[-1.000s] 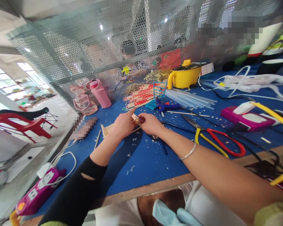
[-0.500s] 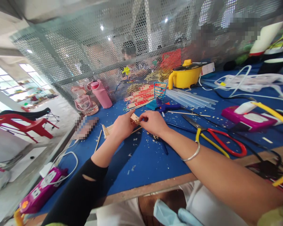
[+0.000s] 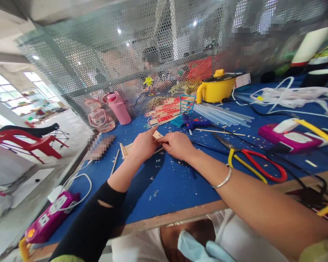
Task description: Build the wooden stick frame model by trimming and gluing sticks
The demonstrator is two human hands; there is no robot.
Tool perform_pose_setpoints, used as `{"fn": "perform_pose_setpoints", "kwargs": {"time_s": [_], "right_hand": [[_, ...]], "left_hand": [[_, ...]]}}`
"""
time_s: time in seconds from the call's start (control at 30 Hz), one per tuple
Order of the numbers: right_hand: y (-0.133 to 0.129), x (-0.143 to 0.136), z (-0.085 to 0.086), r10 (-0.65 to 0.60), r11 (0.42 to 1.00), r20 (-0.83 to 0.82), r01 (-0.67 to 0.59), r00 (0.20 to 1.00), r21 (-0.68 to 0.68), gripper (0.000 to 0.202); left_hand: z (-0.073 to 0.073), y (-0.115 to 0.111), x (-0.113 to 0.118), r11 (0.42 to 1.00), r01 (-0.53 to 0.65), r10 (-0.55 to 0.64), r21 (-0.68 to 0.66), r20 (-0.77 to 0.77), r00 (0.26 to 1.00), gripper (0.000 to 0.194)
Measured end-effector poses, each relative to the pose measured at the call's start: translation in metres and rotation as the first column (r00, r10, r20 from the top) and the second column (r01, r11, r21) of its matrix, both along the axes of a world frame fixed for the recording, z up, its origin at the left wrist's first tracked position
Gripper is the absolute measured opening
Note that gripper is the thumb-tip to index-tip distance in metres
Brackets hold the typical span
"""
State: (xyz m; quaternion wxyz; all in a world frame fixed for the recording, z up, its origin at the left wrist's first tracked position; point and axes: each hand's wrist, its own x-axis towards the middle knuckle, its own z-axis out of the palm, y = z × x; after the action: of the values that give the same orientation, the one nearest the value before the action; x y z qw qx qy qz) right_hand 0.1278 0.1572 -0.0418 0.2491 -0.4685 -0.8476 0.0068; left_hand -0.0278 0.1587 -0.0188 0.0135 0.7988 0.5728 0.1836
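My left hand (image 3: pixel 145 145) is closed around a small structure of pale wooden sticks (image 3: pixel 125 149), which shows on both sides of the hand and is partly hidden under it. At the structure's right end, the thumb and forefinger of my right hand (image 3: pixel 178 145) pinch together on its edge. A loose wooden stick (image 3: pixel 114 162) lies left of my left wrist. Just beyond my hands is a blue glue gun (image 3: pixel 194 122), with a pile of red-marked wooden sticks (image 3: pixel 164 112) behind it.
Red-and-yellow-handled scissors (image 3: pixel 258 165) lie right of my right forearm. Clear glue sticks (image 3: pixel 224 114), a yellow pot (image 3: pixel 218 90) and a pink bottle (image 3: pixel 120 109) stand or lie toward the mesh screen (image 3: pixel 98 65). Power strips (image 3: pixel 53 218) with cables sit at both sides. Wood scraps dot the blue tabletop (image 3: pixel 164 196).
My right fingers have shifted slightly at the structure's right end, the forefinger now straighter. My left hand keeps its hold. The whole view has moved slightly.
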Motion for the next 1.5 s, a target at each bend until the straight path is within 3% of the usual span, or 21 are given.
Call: {"fn": "perform_pose_setpoints", "kwargs": {"time_s": [0.17,0.37,0.5,0.6,0.73,1.1,1.5], "right_hand": [[0.004,0.0,-0.003,-0.017,1.0,-0.032,0.017,0.999,-0.002,0.036],[0.005,-0.002,-0.006,0.012,1.0,-0.09,-0.013,0.996,-0.009,0.034],[0.008,0.002,-0.003,0.013,1.0,-0.304,-0.013,0.953,0.001,0.031],[0.012,0.006,0.0,-0.071,0.996,-0.478,0.085,0.875,0.009,0.031],[0.016,0.008,0.0,-0.134,0.988,-0.547,0.156,0.826,-0.007,0.029],[0.019,0.011,-0.002,-0.192,0.979,-0.558,0.201,0.808,-0.046,0.028],[0.021,0.006,-0.01,-0.199,0.978,-0.443,0.148,0.874,-0.148,0.024]], "left_hand": [[-0.001,-0.002,-0.001,1.0,-0.007,0.008,-0.016,0.077,0.997,0.074],[0.0,-0.004,0.001,1.0,-0.016,0.016,0.0,0.084,0.996,0.068],[0.002,-0.004,0.001,1.0,-0.017,0.018,-0.009,0.084,0.996,0.069],[0.003,-0.004,0.001,1.0,-0.024,0.025,-0.017,0.068,0.997,0.071],[0.003,-0.003,0.001,0.999,-0.015,0.017,-0.034,0.055,0.998,0.072],[0.003,-0.003,0.001,0.999,-0.039,0.039,-0.016,0.019,0.999,0.07],[0.001,-0.003,-0.001,1.0,-0.02,0.02,-0.004,0.008,1.0,0.063]]}}
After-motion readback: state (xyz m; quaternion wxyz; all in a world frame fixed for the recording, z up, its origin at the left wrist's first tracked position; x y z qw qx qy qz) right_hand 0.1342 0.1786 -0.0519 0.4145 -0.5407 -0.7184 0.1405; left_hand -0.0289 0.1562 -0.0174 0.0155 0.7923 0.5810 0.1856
